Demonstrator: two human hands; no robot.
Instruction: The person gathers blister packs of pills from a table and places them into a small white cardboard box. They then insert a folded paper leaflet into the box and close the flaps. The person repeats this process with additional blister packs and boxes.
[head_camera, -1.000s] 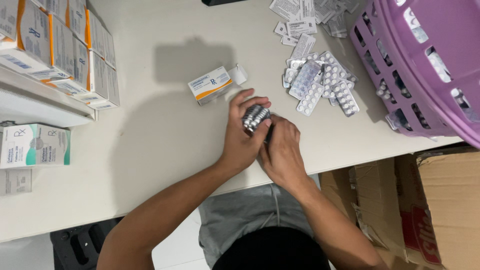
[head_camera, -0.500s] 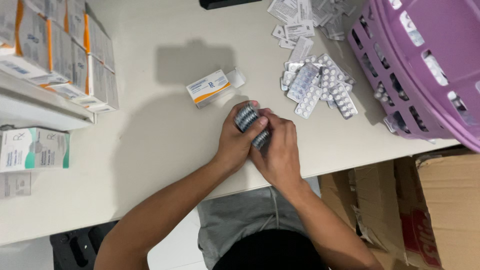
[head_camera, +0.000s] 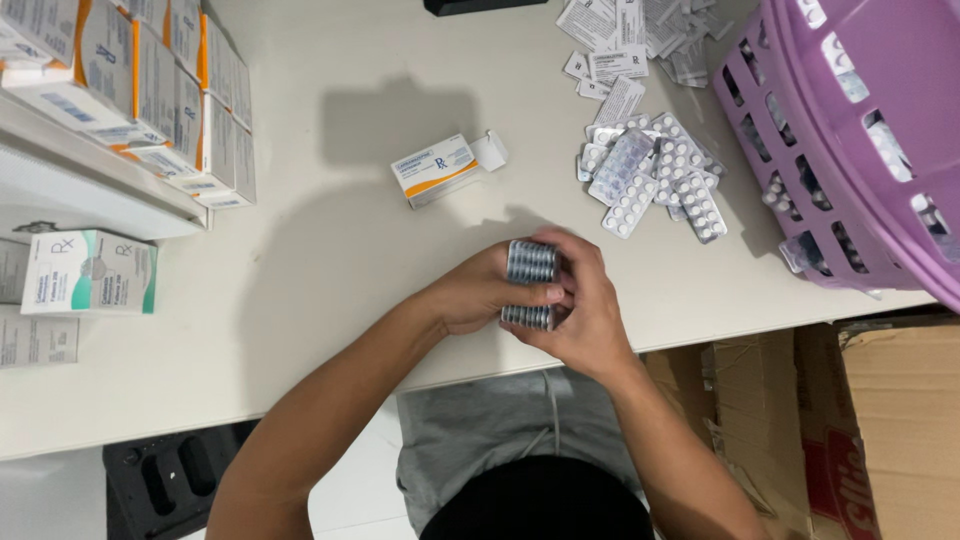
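Both of my hands meet near the front edge of the white table (head_camera: 300, 250). Between them I hold a stack of silver blister packs (head_camera: 530, 263), seen edge-on and upright. My left hand (head_camera: 480, 295) wraps the stack from the left, its thumb across the middle. My right hand (head_camera: 585, 310) clasps it from the right and below. A small white and orange medicine box (head_camera: 435, 170) with its end flap open lies on the table just beyond my hands.
A loose pile of blister packs (head_camera: 650, 175) and folded paper leaflets (head_camera: 630, 40) lie at the right. A purple slotted basket (head_camera: 850, 150) stands at the far right. Stacked medicine boxes (head_camera: 150, 90) fill the left side. Cardboard cartons (head_camera: 860, 420) stand below the table.
My hands have shifted the stack slightly and turned it more upright. The grip has tightened, with my left thumb now across its middle. Nothing else on the table moved.
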